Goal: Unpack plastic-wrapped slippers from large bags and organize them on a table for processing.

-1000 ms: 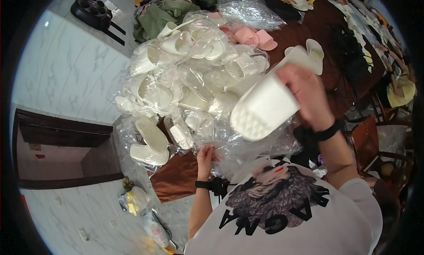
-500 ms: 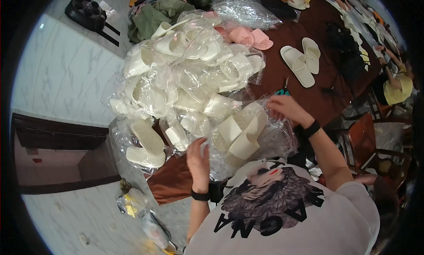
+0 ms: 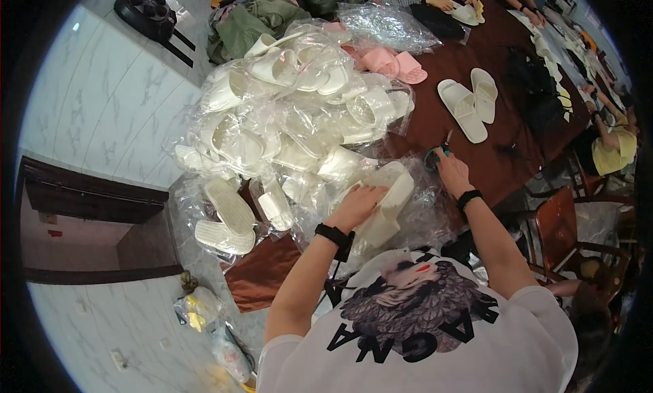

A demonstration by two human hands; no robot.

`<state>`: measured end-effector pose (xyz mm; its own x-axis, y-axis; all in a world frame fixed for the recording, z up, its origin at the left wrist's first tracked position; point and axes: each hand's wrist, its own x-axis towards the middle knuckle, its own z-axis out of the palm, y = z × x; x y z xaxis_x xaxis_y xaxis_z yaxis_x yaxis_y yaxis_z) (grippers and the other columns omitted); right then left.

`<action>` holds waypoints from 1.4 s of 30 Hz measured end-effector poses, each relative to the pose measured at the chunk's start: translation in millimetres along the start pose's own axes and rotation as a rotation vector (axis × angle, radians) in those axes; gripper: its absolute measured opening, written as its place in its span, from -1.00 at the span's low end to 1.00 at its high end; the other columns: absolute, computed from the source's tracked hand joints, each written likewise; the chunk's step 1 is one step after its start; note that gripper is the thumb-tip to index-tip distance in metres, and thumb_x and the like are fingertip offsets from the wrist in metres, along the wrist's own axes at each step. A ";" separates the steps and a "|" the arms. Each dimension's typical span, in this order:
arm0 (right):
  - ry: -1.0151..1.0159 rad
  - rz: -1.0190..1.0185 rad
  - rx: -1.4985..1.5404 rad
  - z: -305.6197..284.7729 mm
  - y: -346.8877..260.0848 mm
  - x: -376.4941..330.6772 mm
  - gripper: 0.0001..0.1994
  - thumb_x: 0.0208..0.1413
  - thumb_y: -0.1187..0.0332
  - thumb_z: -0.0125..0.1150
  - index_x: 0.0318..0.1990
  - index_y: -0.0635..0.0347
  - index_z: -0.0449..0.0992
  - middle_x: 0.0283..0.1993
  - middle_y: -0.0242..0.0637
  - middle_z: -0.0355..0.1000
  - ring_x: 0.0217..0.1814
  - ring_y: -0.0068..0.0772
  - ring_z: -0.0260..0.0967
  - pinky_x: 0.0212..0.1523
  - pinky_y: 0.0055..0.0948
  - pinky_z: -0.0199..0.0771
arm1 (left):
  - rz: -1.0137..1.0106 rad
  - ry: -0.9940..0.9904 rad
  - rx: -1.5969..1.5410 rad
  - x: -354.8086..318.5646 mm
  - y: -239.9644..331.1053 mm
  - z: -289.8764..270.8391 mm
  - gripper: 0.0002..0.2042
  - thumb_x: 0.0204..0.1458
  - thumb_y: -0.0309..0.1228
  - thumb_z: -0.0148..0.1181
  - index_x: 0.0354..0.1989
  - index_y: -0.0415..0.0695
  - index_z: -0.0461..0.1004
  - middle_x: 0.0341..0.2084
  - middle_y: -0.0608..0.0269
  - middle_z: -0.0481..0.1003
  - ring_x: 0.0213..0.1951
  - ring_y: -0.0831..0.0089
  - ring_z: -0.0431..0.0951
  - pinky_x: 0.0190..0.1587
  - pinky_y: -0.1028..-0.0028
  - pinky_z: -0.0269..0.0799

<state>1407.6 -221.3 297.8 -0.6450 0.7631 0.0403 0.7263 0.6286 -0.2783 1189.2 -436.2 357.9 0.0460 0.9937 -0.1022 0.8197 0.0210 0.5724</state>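
Observation:
My left hand lies over a pair of cream-white slide slippers at the near edge of the pile, fingers curled against one slipper. Clear plastic wrap spreads around that pair. To the right, my right hand has its fingers closed at the teal handles of a pair of scissors, whose blades point away from me. Past my left hand rises a heap of white slippers in clear plastic bags. Part of the slipper under my left hand is hidden.
A loose white slipper pair lies on the brown-covered table. Pink slippers and a clear plastic bundle are at the far side. Other people's hands work beyond. A brown chair stands right.
My left hand has moved forward and right from beside the pile onto the slipper pair. My right hand has moved slightly right and closed at the scissors' handles.

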 end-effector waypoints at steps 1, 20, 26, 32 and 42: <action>0.009 0.022 0.007 -3.7 -3.8 -2.0 -0.69 0.12 0.40 0.01 0.04 -0.06 0.33 -0.27 0.05 0.42 -0.32 0.11 0.45 -0.34 -0.05 0.47 | -0.003 -0.020 0.008 -2.6 -4.7 -3.3 -0.69 0.05 -0.51 0.02 0.01 -0.05 0.40 -0.09 0.07 0.47 -0.02 0.10 0.44 0.03 0.21 0.31; 0.052 0.194 0.205 -13.9 19.2 2.4 -0.41 -0.01 0.49 0.21 0.21 -0.04 0.17 0.01 0.07 0.34 -0.03 0.22 0.38 -0.11 -0.07 0.45 | -0.143 0.120 -0.632 -75.0 5.6 -55.9 -0.89 0.07 -0.39 0.24 -0.29 -0.14 0.51 -0.39 0.40 0.46 -0.30 0.58 0.41 -0.31 0.58 0.23; 0.028 0.068 0.747 -66.0 30.6 -3.1 -0.32 0.00 0.54 0.22 0.31 0.00 0.14 0.18 -0.07 0.32 0.05 -0.22 0.43 -0.03 -0.31 0.42 | -0.061 0.013 -0.618 -69.1 -6.2 -56.3 -0.91 0.09 -0.45 0.20 -0.28 -0.17 0.50 -0.40 0.33 0.50 -0.32 0.57 0.44 -0.26 0.52 0.32; -0.496 -0.446 0.660 -157.7 -72.1 -16.9 -0.44 -0.06 0.48 0.27 0.17 0.07 0.28 0.00 -0.12 0.37 0.10 -0.15 0.35 0.04 -0.28 0.35 | -0.089 -0.150 -0.665 -59.3 -6.8 -77.8 -0.88 0.12 -0.43 0.18 -0.23 -0.20 0.47 -0.39 0.32 0.51 -0.30 0.57 0.46 -0.19 0.53 0.36; -0.426 -0.959 0.063 -159.2 -131.9 -21.0 -0.49 -0.16 0.22 0.33 0.02 0.06 0.38 -0.29 -0.22 0.35 -0.15 -0.13 0.38 -0.14 -0.22 0.35 | 0.034 -0.114 -0.713 -47.9 -11.2 -85.8 -0.89 0.12 -0.42 0.16 -0.24 -0.17 0.49 -0.40 0.42 0.47 -0.29 0.66 0.42 -0.24 0.60 0.32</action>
<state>1363.2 -296.3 486.4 -0.9825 -0.1736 -0.0672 -0.1386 0.9233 -0.3583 1128.7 -474.6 426.2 0.1559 0.9783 -0.1366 0.2462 0.0955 0.9645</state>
